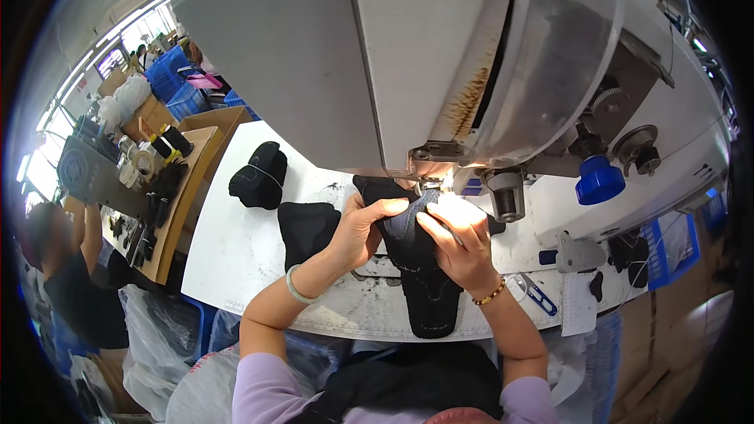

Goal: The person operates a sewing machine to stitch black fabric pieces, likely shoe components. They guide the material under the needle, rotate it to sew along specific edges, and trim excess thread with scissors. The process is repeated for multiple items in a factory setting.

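Observation:
Beneath the lit presser foot (428, 185) of a large white sewing machine (290, 55) lies a black fabric piece (412, 251) with a grey patch (400, 221) on it. My left hand (360, 232) pinches the patch's left side between thumb and fingers. From the right, my right hand (463, 245) grips the same fabric close to the foot, its fingertips brightly lit. Another black piece (430, 306) with pale stitch lines extends toward me over the table's front edge. A black stack (306, 229) sits beside my left wrist. The needle tip cannot be made out.
A tied black bundle (259, 177) lies on the white table (228, 267) at left. Blue thread snips (542, 300) and a paper sheet (579, 306) are at right, near a blue crate (674, 247). Another person (75, 290) works at far left beside a wooden bench (188, 196).

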Motion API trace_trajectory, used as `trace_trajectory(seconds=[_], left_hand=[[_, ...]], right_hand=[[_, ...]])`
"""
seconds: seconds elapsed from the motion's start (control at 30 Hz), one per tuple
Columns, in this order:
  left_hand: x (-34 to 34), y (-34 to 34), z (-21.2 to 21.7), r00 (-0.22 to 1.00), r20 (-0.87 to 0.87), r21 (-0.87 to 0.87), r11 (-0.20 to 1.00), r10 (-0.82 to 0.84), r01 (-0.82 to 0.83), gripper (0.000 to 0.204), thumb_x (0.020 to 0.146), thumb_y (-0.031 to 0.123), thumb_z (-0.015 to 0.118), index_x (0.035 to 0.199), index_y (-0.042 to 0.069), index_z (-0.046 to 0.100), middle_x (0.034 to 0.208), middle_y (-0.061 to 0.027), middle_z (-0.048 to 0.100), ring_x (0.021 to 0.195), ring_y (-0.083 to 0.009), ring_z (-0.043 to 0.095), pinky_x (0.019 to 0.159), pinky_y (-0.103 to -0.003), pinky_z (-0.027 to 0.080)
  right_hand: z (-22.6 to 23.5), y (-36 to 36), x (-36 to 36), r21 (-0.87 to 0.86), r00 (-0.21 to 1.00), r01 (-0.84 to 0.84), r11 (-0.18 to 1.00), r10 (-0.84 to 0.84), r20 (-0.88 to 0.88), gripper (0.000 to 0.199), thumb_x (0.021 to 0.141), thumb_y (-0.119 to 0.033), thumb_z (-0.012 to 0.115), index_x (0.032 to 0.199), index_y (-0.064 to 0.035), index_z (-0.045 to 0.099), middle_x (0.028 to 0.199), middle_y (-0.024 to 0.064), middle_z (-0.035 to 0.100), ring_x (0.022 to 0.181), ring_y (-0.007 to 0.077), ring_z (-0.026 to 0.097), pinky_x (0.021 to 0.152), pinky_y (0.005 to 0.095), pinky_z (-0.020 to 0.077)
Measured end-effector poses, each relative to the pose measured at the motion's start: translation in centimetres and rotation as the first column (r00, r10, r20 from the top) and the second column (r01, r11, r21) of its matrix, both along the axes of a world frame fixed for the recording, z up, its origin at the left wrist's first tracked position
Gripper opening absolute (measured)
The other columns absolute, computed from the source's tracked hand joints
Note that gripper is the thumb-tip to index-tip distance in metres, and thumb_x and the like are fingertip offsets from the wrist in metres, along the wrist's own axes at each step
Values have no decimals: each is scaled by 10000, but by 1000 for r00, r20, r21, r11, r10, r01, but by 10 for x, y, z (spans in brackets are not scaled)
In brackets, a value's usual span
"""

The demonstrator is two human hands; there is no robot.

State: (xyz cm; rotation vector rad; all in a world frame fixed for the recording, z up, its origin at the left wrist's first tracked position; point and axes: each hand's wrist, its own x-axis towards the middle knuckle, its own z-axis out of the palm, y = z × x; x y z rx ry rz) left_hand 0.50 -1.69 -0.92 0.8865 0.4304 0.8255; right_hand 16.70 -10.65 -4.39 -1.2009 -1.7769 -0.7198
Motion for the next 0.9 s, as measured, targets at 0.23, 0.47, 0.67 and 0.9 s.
trace_trajectory(seconds=[0.23, 0.47, 0.67, 0.9], left_hand=[[6, -12, -3, 996, 71, -87, 995, 62, -55, 183, 811, 52, 637, 992, 39, 621, 920, -34, 645, 852, -125, 617, 781, -273, 491], [14, -24, -17, 982, 108, 65, 984, 157, -164, 249, 836, 42, 641, 1072, 26, 564, 978, -36, 617, 892, -110, 596, 802, -260, 477], [22, -41, -6, 956, -31, 314, 911, 293, -269, 292, 830, 69, 677, 1078, 16, 531, 927, -26, 612, 825, -72, 577, 746, -221, 476], [25, -37, 8, 937, -108, 395, 879, 333, -267, 280, 809, 56, 681, 1039, 5, 528, 893, -28, 611, 796, -83, 577, 722, -227, 483]], right_hand=[[4, -3, 11, 43, 997, -76, 996, 76, 7, 381, 691, -100, 647, 1057, -202, 678, 1108, -103, 588, 855, 106, 469, 791, 306, 378], [15, -2, 27, -35, 979, -182, 983, 179, -93, 253, 674, -111, 691, 927, -122, 699, 997, 17, 659, 882, 192, 574, 809, 318, 451], [4, 4, 50, -187, 903, -326, 927, 246, -352, 227, 720, -77, 706, 947, -71, 695, 1038, 97, 678, 901, 198, 623, 804, 298, 478], [-3, 6, 52, -180, 869, -372, 911, 273, -412, 281, 700, -7, 685, 977, -59, 689, 1034, 112, 676, 915, 215, 632, 837, 315, 487]])
